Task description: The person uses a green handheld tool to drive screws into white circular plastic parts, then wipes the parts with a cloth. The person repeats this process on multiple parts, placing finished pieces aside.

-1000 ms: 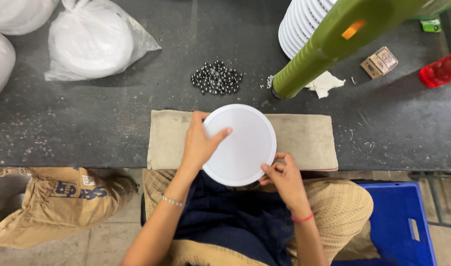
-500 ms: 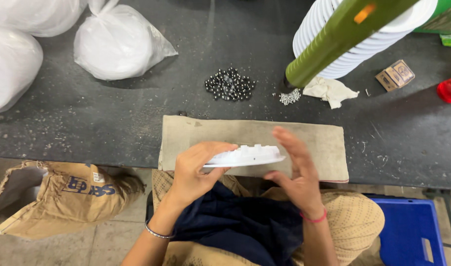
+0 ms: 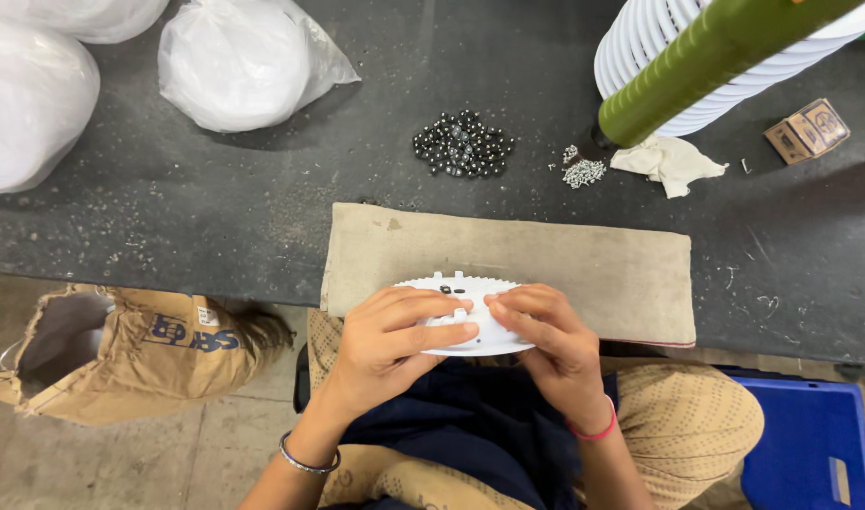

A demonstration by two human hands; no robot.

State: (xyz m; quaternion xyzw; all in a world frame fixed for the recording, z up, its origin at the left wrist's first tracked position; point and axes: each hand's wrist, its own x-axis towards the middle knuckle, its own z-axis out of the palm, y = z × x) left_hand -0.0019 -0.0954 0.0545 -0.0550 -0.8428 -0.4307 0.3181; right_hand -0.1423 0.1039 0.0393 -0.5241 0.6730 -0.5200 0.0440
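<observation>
A white round plastic disc [image 3: 451, 283] with a toothed rim lies almost flat over the near edge of a beige cloth pad [image 3: 546, 260] on the dark table. My left hand [image 3: 390, 345] covers its left half, fingers laid across the top. My right hand [image 3: 551, 345] grips its right side, fingertips meeting the left ones near the disc's middle. Most of the disc is hidden under both hands.
A pile of small dark steel balls [image 3: 463, 144] and a few small screws [image 3: 584, 172] lie beyond the pad. A stack of white discs [image 3: 640, 47], a green tube [image 3: 706, 57], a white rag [image 3: 669, 162], a small box [image 3: 808, 130], white bags [image 3: 239, 61], a brown sack [image 3: 111, 345], a blue crate [image 3: 810, 444].
The disc went from facing up with its smooth side, to on edge, to lying with its ribbed, toothed side up. Both hands now close over its top.
</observation>
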